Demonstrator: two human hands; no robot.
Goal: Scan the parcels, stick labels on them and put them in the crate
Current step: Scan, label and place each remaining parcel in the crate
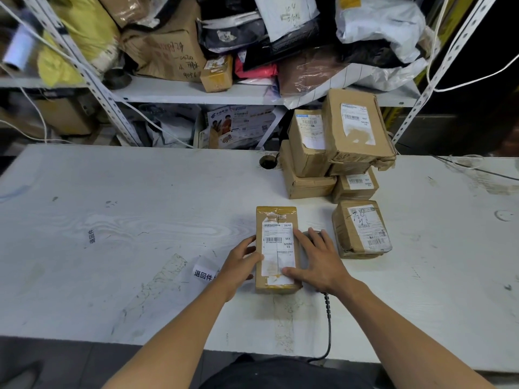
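Holding the small brown cardboard parcel with the white label flat on the white worn table, you have it near you, in the middle. Your left hand curls round its left edge, thumb on top. Your right hand lies beside its right edge with straight fingers, thumb pressing the label; under it sits a dark scanner with a curly cable.

The box looks stiff and light, I think. The shiny tape may be a bit slippery, so take it by the long sides.

To the right lies another taped brown parcel, and farther off a stack of brown boxes. A small white sticker with black writing lies left of your hand. I cannot see a crate.
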